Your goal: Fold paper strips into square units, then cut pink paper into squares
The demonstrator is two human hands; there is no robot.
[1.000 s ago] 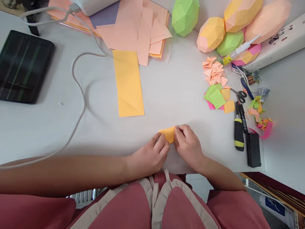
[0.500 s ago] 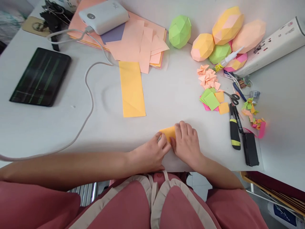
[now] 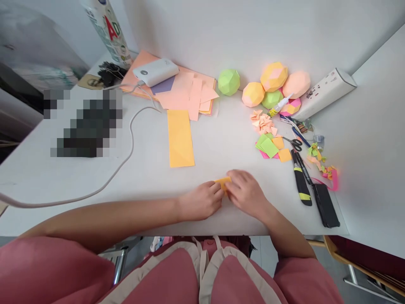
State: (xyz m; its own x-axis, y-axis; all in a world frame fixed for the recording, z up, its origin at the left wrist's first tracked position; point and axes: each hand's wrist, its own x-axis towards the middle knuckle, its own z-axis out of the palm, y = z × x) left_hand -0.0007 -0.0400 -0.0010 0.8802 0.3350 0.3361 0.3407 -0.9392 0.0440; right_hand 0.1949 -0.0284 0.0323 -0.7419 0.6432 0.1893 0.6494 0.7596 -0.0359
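Note:
A small folded orange paper piece (image 3: pixel 223 181) lies near the front edge of the white table (image 3: pixel 221 139), pinched between both hands. My left hand (image 3: pixel 201 202) curls its fingers onto the paper's left end. My right hand (image 3: pixel 246 192) presses closed fingers over its right end and hides most of it. A long orange paper strip (image 3: pixel 179 138) lies flat a little beyond the hands.
A stack of peach sheets (image 3: pixel 186 90) with a white power bank (image 3: pixel 155 71) and its cable (image 3: pixel 126 147) sits at the back. Paper polyhedra (image 3: pixel 274 86), small folded units (image 3: pixel 262 121), coloured squares (image 3: pixel 269 147), scissors (image 3: pixel 295 143), a cutter (image 3: pixel 301 181) and a black case (image 3: pixel 325 204) lie at right.
The view has tilted up and pulled back, showing the wall and more of the table. Both hands stay on the small orange paper, now covering more of it.

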